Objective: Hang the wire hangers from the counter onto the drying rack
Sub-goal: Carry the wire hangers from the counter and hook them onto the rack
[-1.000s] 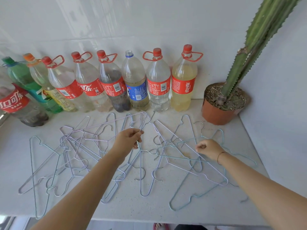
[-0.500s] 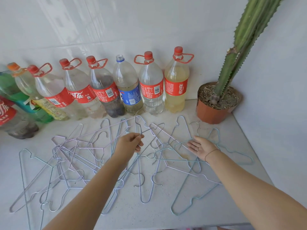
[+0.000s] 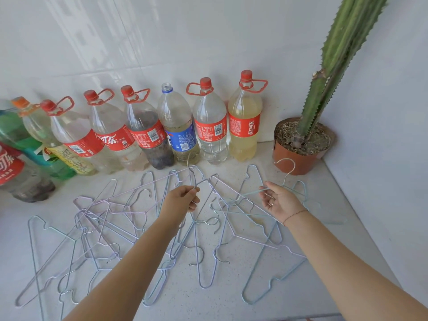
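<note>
Several pale wire hangers (image 3: 203, 251) lie tangled across the white counter (image 3: 231, 302). My left hand (image 3: 180, 200) pinches the neck of a lilac hanger (image 3: 139, 192), whose hook rises toward the bottles. My right hand (image 3: 279, 202), palm up, holds a light blue hanger (image 3: 287, 174) near its neck; its hook stands up in front of the flower pot. Both held hangers are partly lifted off the pile. The drying rack is not in view.
A row of large plastic bottles (image 3: 209, 121) stands along the tiled back wall. A tall cactus in a brown pot (image 3: 298, 158) fills the far right corner beside the side wall (image 3: 382, 181). The counter's front edge runs along the bottom.
My right hand turned palm up and took hold of a light blue hanger, raising its hook. My left hand lifted its lilac hanger. The camera tilted downward slightly.
</note>
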`<state>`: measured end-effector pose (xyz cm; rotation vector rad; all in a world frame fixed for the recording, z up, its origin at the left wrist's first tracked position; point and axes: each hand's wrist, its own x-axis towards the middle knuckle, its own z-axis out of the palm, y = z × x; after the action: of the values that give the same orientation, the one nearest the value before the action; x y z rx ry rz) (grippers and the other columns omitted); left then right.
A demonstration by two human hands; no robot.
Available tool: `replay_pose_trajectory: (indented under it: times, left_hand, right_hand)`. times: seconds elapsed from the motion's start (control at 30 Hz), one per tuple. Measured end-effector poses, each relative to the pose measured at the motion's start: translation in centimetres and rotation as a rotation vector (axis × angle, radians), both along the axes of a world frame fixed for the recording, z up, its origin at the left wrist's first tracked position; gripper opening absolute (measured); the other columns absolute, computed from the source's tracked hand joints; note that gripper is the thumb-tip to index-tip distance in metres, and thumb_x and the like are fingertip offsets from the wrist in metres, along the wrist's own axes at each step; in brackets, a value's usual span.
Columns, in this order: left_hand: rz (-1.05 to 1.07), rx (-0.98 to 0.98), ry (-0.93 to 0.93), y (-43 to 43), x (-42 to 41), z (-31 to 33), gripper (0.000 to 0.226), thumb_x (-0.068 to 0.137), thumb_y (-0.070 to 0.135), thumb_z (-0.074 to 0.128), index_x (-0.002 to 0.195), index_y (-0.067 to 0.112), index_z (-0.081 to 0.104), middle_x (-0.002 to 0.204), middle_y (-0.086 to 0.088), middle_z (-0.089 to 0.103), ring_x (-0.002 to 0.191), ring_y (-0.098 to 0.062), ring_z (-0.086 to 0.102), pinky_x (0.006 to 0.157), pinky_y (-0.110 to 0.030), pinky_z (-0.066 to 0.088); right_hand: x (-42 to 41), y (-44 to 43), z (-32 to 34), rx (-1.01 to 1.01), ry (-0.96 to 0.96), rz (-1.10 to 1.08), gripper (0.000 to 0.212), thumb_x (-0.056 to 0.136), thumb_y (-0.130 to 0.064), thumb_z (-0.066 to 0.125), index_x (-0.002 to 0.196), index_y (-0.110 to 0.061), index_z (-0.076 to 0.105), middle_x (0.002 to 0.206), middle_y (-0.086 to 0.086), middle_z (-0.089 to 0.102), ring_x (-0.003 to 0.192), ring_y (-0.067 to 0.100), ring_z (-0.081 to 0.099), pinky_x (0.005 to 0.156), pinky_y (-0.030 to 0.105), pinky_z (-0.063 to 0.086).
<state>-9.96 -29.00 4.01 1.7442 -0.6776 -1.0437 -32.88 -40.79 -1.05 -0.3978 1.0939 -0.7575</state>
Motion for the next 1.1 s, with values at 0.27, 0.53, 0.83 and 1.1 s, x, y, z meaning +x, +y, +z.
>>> replay_pose_trajectory:
  times: [0.27, 0.53, 0.83, 1.1]
  left_hand:
    - [-0.022, -0.053, 0.047, 0.3, -1.1, 3.0, 0.014, 0.093, 0.010, 0.052, 0.089, 0.008, 0.065, 0.063, -0.004, 0.059, 0.052, -0.015, 0.048, 0.057, -0.025, 0.043]
    - [0.112, -0.146, 0.043, 5.3, -2.1, 6.5, 0.019, 0.094, 0.008, 0.050, 0.081, 0.010, 0.063, 0.061, -0.004, 0.056, 0.048, -0.012, 0.045, 0.052, -0.021, 0.040]
    - [0.396, -0.196, -0.021, 15.0, -5.8, 8.5, 0.022, 0.096, 0.005, 0.043, 0.085, 0.010, 0.062, 0.066, -0.004, 0.055, 0.051, -0.014, 0.045, 0.057, -0.024, 0.039]
    - [0.675, -0.213, -0.086, 27.3, -9.3, 9.4, 0.022, 0.096, 0.005, 0.046, 0.082, 0.013, 0.062, 0.066, -0.004, 0.054, 0.054, -0.015, 0.046, 0.054, -0.019, 0.045]
  right_hand:
    - [0.2, 3.5, 4.6, -0.257, -0.006, 0.025, 0.009, 0.093, -0.015, 0.051, 0.086, -0.017, 0.057, 0.081, 0.002, 0.060, 0.071, 0.011, 0.055, 0.065, 0.023, 0.043]
    - [1.5, 6.7, 8.7, -0.413, 0.139, 0.258, 0.013, 0.093, -0.011, 0.047, 0.098, -0.006, 0.058, 0.067, 0.007, 0.055, 0.047, 0.009, 0.044, 0.052, 0.021, 0.037]
    - [1.5, 11.8, 10.3, -0.799, 0.385, 0.712, 0.027, 0.097, -0.021, 0.042, 0.115, -0.002, 0.049, 0.057, 0.004, 0.050, 0.040, 0.006, 0.042, 0.043, 0.015, 0.034]
    - [1.5, 16.3, 10.3, -1.349, 0.792, 1.086, 0.022, 0.092, -0.025, 0.045, 0.072, -0.032, 0.049, 0.073, -0.011, 0.058, 0.074, 0.021, 0.051, 0.076, 0.035, 0.039]
